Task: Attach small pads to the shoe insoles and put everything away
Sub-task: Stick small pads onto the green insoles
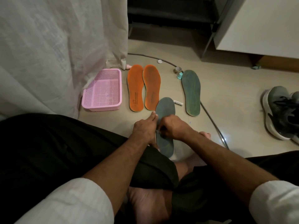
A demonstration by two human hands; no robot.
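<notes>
Sitting on the floor, we hold a grey insole point(165, 109) over our lap; our left hand point(144, 128) steadies its edge with straight fingers, pressed together. Our right hand point(174, 126) curls onto its middle, fingertips hidden. Two orange insoles point(144, 88) lie beside a pink basket point(102, 89).

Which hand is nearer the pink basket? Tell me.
Left. The left hand rests on the near gray insole, on the pink basket's side. The right hand lies farther away on the insole's other side.
</notes>
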